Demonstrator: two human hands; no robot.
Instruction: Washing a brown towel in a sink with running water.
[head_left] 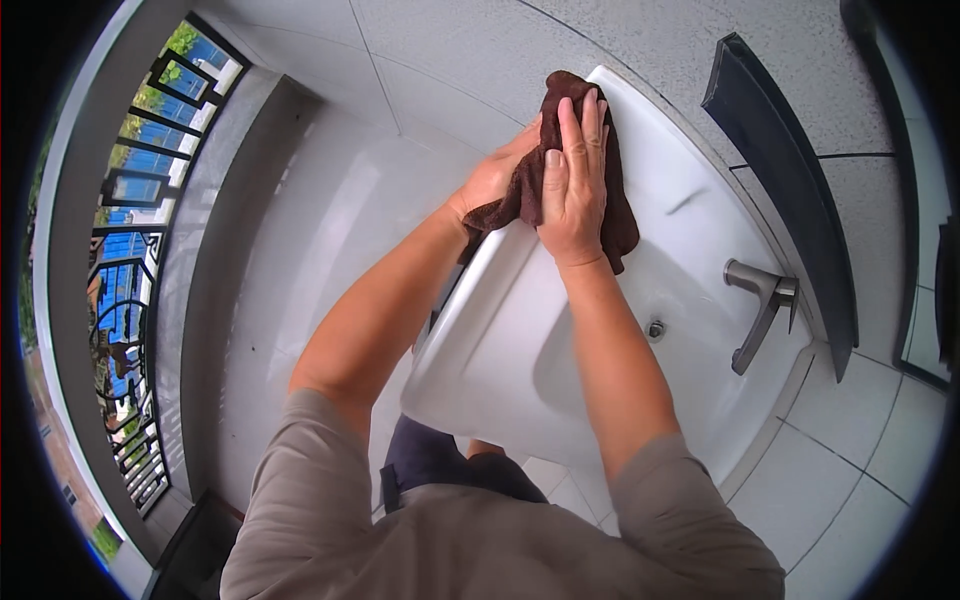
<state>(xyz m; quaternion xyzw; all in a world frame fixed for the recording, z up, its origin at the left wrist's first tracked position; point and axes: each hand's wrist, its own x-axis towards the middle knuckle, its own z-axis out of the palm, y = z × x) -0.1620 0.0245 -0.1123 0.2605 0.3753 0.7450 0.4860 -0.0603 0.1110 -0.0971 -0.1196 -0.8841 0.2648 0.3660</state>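
Observation:
A dark brown cloth (621, 215) is bunched over the far left corner of a white washbasin (470, 350). My right hand (577, 195) lies flat on top of the cloth, its fingers stretched out and pointing away from me. At the cloth's left side, by the outer face of the basin, my left hand (492, 180) grips the cloth; its thumb and fingertips are hidden in the folds. Part of the cloth hangs down over the basin's left rim, and another part drapes toward the bowl.
A grey metal faucet (760, 300) stands on the basin's right side, near the drain (655, 330). A dark curved panel (785, 190) projects from the tiled wall (850, 420) beyond it. On the left are a ledge (215, 250) and a black railing (130, 230).

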